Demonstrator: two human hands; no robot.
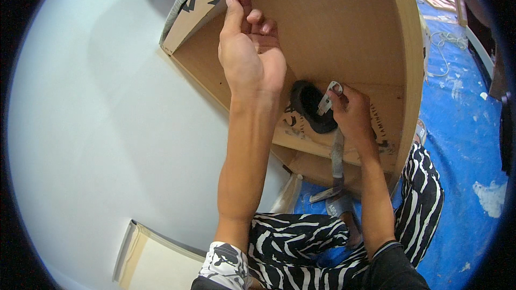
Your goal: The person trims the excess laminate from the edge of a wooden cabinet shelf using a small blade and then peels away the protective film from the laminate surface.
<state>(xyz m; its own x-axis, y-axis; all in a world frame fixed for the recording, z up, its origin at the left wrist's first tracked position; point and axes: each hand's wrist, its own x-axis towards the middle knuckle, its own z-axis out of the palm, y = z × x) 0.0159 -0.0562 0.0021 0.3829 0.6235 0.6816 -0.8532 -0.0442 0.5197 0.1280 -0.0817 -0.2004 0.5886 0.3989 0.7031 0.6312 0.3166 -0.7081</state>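
Note:
My left hand (252, 48) is raised palm-up before a wooden cabinet, near the edge of its slanted upper panel (188, 21). Its fingers are loosely curled and apart, with nothing visible in them; I cannot tell whether a fingertip touches the panel. Lower and to the right, my right hand (352, 115) is closed on a small flat metal scraper (329, 96) with a round hole at its upper end. The scraper's lower end reaches over the mouth of a black bowl (303, 99). This bowl sits tilted inside the cabinet (344, 27), on a board with dark printed marks.
A pale wall (118, 118) fills the left side. Blue sheeting (457, 129) with white spatters covers the floor at right, where a white cord (449, 40) lies coiled. My legs in black-and-white patterned trousers (295, 236) are close below the cabinet. A cream panel (156, 260) leans at lower left.

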